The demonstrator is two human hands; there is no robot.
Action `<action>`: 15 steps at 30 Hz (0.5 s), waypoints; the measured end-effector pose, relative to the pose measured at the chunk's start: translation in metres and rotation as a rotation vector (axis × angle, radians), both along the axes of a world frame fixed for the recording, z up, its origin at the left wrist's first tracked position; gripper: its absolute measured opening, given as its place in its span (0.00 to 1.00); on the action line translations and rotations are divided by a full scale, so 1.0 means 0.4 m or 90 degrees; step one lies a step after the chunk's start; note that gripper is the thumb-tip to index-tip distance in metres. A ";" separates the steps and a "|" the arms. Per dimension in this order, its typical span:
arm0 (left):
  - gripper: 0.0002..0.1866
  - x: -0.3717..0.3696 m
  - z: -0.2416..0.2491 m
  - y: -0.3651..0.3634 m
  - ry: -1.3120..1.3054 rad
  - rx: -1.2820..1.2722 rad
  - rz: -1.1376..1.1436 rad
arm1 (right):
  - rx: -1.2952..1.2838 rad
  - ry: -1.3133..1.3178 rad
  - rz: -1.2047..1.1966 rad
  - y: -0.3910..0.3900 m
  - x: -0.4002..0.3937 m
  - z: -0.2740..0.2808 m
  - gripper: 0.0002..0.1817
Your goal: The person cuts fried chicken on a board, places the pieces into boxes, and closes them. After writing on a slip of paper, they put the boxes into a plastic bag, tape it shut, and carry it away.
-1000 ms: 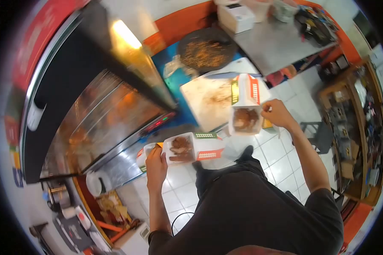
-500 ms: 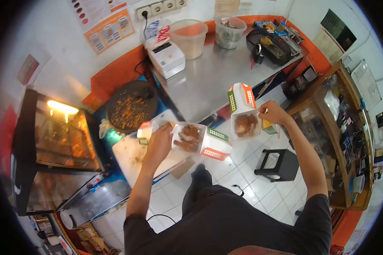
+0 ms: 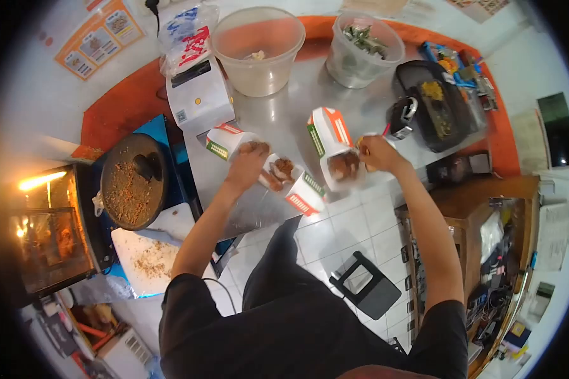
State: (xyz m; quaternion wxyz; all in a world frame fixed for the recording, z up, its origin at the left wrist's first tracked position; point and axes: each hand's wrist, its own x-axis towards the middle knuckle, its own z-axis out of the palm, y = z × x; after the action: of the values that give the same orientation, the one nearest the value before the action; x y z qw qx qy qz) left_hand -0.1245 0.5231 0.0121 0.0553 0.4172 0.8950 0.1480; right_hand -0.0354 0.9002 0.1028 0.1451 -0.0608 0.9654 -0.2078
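My left hand (image 3: 249, 165) is closed on the side of an opened paper box (image 3: 277, 173) with browned food in it. One red, white and green flap sticks out to the upper left, another (image 3: 305, 194) to the lower right. A second opened box (image 3: 342, 169), also with browned food, is in my right hand (image 3: 379, 153), its fingers wrapped round the right edge. Its printed lid (image 3: 330, 131) points up and away. Both boxes are at the near edge of the steel table (image 3: 253, 120), side by side.
White printer (image 3: 199, 95), two clear tubs (image 3: 259, 69) (image 3: 360, 57) and a black tray (image 3: 433, 104) stand along the back. Left are a round dark pan (image 3: 123, 189), a cutting board with crumbs (image 3: 145, 252) and a lit display case (image 3: 50, 234). A black stool (image 3: 376, 294) stands on the floor.
Both hands, with the boxes, have come over the steel table's near edge. The view has turned and moved closer to the table, and the stool appears lower.
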 end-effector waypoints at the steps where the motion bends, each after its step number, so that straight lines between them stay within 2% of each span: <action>1: 0.18 -0.001 -0.021 0.019 -0.014 -0.022 0.006 | -0.022 -0.014 0.006 0.003 -0.045 -0.026 0.08; 3: 0.14 -0.009 -0.058 0.060 -0.039 -0.094 0.094 | 0.019 0.046 0.083 0.000 -0.141 -0.060 0.08; 5: 0.15 -0.005 -0.078 0.072 -0.002 -0.084 0.117 | 0.046 0.042 0.149 -0.003 -0.208 -0.106 0.09; 7: 0.15 0.026 -0.055 0.080 0.000 -0.043 0.178 | 0.154 0.065 0.146 -0.030 -0.243 -0.136 0.11; 8: 0.15 0.047 -0.033 0.076 0.078 0.028 0.197 | 0.221 -0.017 0.139 -0.040 -0.261 -0.129 0.13; 9: 0.15 0.074 -0.001 0.067 0.079 0.017 0.215 | 0.211 -0.013 0.158 -0.046 -0.269 -0.147 0.13; 11: 0.12 0.148 0.065 0.026 -0.035 0.135 0.393 | 0.184 0.054 0.180 -0.020 -0.261 -0.215 0.12; 12: 0.09 0.187 0.094 -0.008 0.008 0.253 0.422 | 0.147 0.115 0.191 -0.018 -0.248 -0.230 0.15; 14: 0.10 0.281 0.135 -0.106 0.003 0.235 0.526 | 0.180 0.189 0.236 -0.012 -0.228 -0.258 0.18; 15: 0.12 0.332 0.161 -0.179 -0.010 0.224 0.618 | 0.030 0.291 0.222 -0.006 -0.221 -0.282 0.18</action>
State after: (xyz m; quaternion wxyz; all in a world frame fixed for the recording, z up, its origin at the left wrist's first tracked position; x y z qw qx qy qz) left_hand 0.0082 0.4515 0.0763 -0.0844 -0.0440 0.9466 0.3082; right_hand -0.1239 0.8979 -0.0102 -0.0412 -0.2679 0.9526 -0.1381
